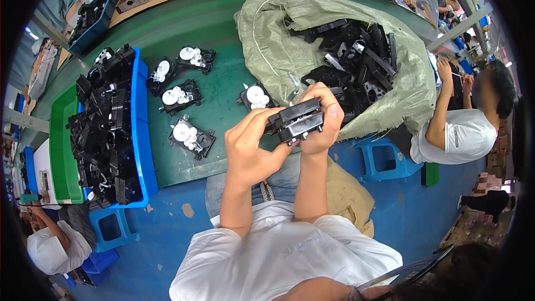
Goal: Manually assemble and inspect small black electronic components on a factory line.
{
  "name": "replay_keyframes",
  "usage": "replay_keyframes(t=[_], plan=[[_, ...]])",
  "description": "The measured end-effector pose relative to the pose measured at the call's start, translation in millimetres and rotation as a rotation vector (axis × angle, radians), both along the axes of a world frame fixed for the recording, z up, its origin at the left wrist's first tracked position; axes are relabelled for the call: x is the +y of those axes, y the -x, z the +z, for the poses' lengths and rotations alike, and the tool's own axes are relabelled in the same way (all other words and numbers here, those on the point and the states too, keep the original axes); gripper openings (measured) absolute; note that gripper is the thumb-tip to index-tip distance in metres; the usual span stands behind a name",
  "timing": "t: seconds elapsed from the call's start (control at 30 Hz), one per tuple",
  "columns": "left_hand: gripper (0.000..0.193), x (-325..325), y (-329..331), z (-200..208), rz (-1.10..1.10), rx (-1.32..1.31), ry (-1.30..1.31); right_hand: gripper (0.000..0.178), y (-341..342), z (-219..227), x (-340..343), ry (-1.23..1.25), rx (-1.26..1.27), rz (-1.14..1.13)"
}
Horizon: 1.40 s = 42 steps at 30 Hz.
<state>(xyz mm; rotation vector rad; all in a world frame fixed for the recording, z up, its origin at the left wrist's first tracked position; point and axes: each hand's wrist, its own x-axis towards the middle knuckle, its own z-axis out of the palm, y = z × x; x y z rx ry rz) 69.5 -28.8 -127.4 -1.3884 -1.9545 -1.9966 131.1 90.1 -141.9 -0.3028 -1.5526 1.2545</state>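
Both hands at work over the near edge of the green counter (225,111). Black casing (301,118) held up between them: left hand (244,144) pinching its left end, right hand (327,124) curled round its right end. Step in hand looks like handling or fitting of this casing; whether its two stacked bars are separate parts, cannot tell. Next move seems to call for a steady two-sided grip, clear of the white-geared unit (257,96) just beyond and the open sack (264,36).
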Motion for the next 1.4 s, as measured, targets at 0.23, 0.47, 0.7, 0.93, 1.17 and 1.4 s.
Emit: replay_keyframes(t=[0.23, 0.47, 0.7, 0.93, 1.17, 1.4], plan=[[0.048, 0, 6, 0, 0.026, 0.012, -0.006, 0.047, 8, 0, -1, 0.028, 0.027, 0.029], [0.048, -22, 21, 13, 0.219, 0.038, 0.016, 0.045, 23, 2, -19, 0.208, 0.134, 0.054], [0.048, -131, 52, 57, 0.728, 0.322, 0.207, 0.032, 20, -17, -23, 0.249, 0.044, 0.274], [0.053, -199, 150, 143, 0.97, 0.493, 0.779, 0.018, 24, -6, -38, 0.24, -0.06, 0.411], [0.051, -243, 314, 128, 0.553, 0.318, 0.984, 0.013, 10, 13, -28, 0.016, -0.228, 0.517], [0.044, -213, 361, 111, 0.568, 0.351, 1.183, 0.012, -13, 14, 5, -0.056, -0.262, 0.3]])
